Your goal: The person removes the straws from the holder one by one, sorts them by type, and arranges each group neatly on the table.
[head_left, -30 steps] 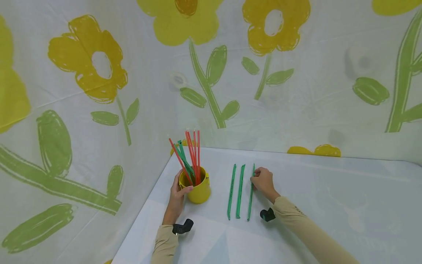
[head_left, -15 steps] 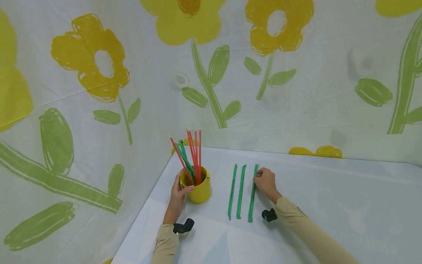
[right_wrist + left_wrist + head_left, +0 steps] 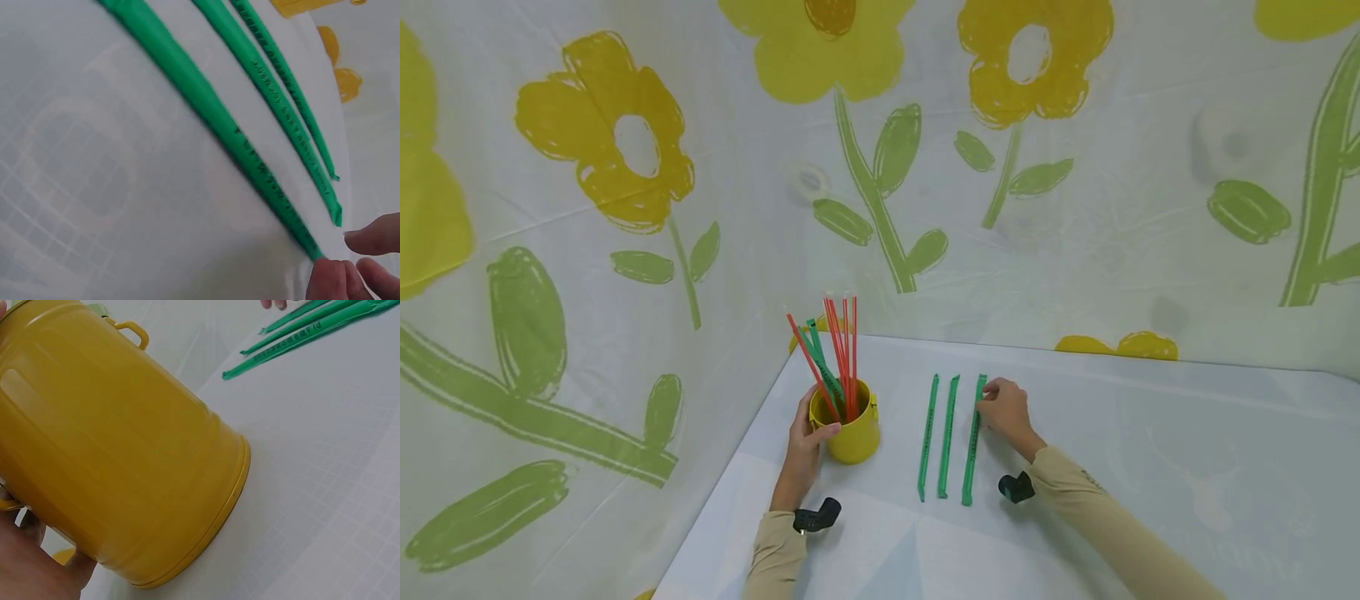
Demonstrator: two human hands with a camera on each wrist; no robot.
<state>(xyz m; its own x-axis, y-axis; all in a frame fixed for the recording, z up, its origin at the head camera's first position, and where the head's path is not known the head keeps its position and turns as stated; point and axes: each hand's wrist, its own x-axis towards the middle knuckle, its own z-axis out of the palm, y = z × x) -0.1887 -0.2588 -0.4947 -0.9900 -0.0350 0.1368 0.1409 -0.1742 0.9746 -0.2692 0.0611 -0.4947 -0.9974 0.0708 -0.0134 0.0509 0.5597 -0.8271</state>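
R straw (image 3: pixel 972 454), green w/ dark print, lay flat on desk (image 3: pixel 1120 500), its far end at fingertips of R hand (image 3: pixel 1006 414), rest of it running back toward the person. R hand was to its R, fingers bent, thumb and fingertips a small gap apart; R wrist view showed the straw end right by the fingertips, thumb clear of it. Couldn't tell if fingertips actually touched.

Mid straw (image 3: pixel 947 442) and L straw (image 3: pixel 927 442), also green w/ print, lay L of it, roughly parallel, all apart; gap btwn R and mid a bit wider than btwn mid and L.

Further L, well apart from R hand, yellow pot (image 3: pixel 853 443) stood on desk, small loop handle (image 3: pixel 132 332) on its side. In it: several red straws (image 3: pixel 854 350) plus a few green ones (image 3: pixel 826 375), tilted, tops well above rim.

L hand (image 3: pixel 803 446) held pot from L side, thumb over near rim, fingers round the outside.

Both arms in tan sleeves (image 3: pixel 1097 521), black wrist cam (image 3: pixel 817 516) on each. Desk white w/ pale patches, faint lettering lower R. Behind: white cloth (image 3: pixel 745 150) w/ big yellow flowers (image 3: pixel 823 58), green stems.
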